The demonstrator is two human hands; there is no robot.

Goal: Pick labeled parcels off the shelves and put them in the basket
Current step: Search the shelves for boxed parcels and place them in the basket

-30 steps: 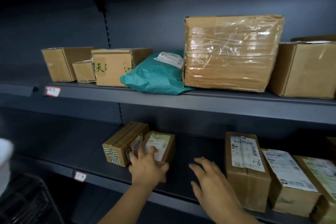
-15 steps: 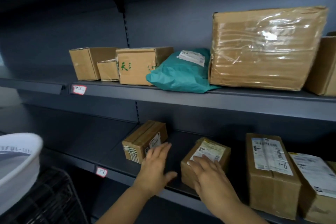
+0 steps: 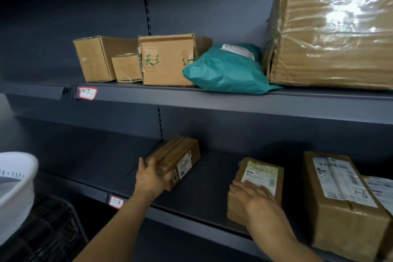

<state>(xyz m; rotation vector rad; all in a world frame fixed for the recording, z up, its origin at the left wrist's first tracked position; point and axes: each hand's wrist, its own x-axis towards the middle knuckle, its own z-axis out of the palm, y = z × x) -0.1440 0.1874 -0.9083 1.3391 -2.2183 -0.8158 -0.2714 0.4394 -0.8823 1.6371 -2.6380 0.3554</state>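
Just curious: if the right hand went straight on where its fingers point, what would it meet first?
The right hand rests on the small labeled parcel; beyond it, probably bare lower shelf; depth unclear.

Both forearms are bare as far as they show, in front of the lower shelf (image 3: pixel 212 176). The left hand (image 3: pixel 151 176) and right hand (image 3: pixel 254 197) are bare too.

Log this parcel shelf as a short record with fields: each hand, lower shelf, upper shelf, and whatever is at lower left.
left hand: grips the end of the left box
right hand: rests on the right box, fingers on its label
lower shelf: both boxes, plus tall box
upper shelf: three boxes, teal bag, wrapped box
lower left: white tub, contents hidden
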